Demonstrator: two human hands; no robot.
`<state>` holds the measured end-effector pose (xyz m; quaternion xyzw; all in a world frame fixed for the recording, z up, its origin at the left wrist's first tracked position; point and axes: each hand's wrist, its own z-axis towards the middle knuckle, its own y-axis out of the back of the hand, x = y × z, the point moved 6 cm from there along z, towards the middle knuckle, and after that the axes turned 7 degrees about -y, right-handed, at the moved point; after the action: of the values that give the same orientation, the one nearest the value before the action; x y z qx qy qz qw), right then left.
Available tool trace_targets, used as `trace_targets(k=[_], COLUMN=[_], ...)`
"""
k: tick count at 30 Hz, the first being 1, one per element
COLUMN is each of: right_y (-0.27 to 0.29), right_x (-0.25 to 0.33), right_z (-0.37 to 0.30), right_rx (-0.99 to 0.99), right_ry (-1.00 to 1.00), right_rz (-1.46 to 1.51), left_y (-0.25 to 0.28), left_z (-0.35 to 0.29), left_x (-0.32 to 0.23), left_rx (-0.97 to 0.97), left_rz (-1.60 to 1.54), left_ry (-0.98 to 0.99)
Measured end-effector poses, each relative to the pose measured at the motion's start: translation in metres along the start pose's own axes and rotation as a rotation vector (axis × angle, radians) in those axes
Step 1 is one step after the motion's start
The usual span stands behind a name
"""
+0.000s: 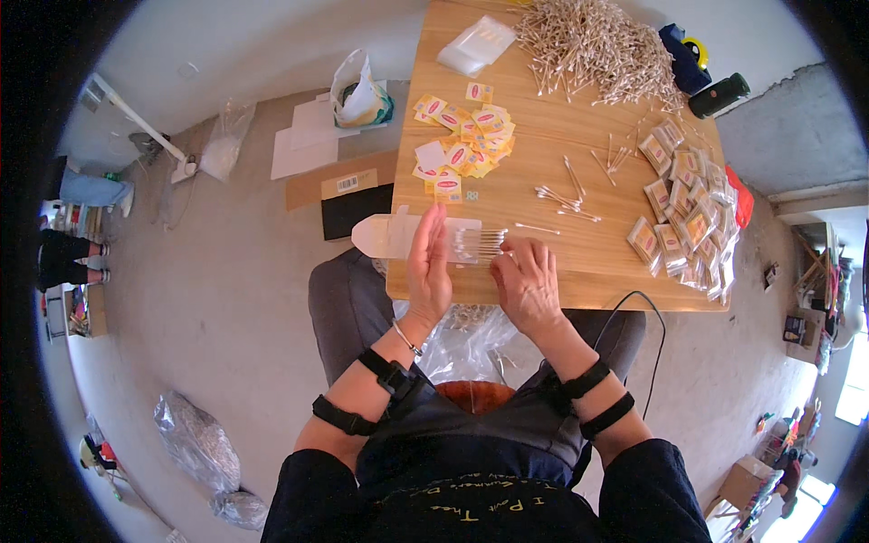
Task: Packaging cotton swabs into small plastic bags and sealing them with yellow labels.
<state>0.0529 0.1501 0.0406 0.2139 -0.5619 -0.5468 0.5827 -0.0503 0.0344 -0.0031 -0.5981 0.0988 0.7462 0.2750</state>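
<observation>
My left hand (427, 267) holds a small clear plastic bag (398, 235) flat at the near edge of the wooden table (543, 154). My right hand (528, 282) pinches a bundle of cotton swabs (480, 244) whose ends lie in the bag's mouth. A few loose swabs (563, 199) lie just beyond my right hand. A big heap of swabs (597, 45) fills the table's far side. Yellow and red paper labels (463, 140) lie scattered left of centre. Filled swab packets (688, 208) are piled along the right edge.
A stack of clear bags (477, 45) lies at the far left of the table. A dark green bottle (720, 95) lies at the far right corner. A black cable (634, 312) hangs off the near edge. Cardboard, paper sheets and plastic bags (362, 95) lie on the floor to the left.
</observation>
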Motion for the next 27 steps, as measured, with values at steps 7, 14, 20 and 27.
trace_targets(k=[7, 14, 20, 27], right_y=[-0.011, -0.043, -0.043, -0.039], right_x=[0.01, 0.003, 0.008, 0.01], right_z=[0.0, 0.009, 0.006, 0.007], right_rx=[-0.007, 0.293, 0.312, 0.238], right_ry=[0.003, -0.054, -0.071, -0.105], right_rz=[-0.079, -0.254, -0.273, -0.156], left_y=[0.0, -0.001, 0.002, 0.009], left_z=[0.001, 0.002, 0.0, 0.002], left_x=[-0.001, 0.002, 0.01, 0.014], left_rx=[0.006, 0.007, -0.221, -0.05], left_rz=[-0.005, -0.037, -0.561, -0.122], left_ry=[-0.004, 0.015, 0.228, 0.042])
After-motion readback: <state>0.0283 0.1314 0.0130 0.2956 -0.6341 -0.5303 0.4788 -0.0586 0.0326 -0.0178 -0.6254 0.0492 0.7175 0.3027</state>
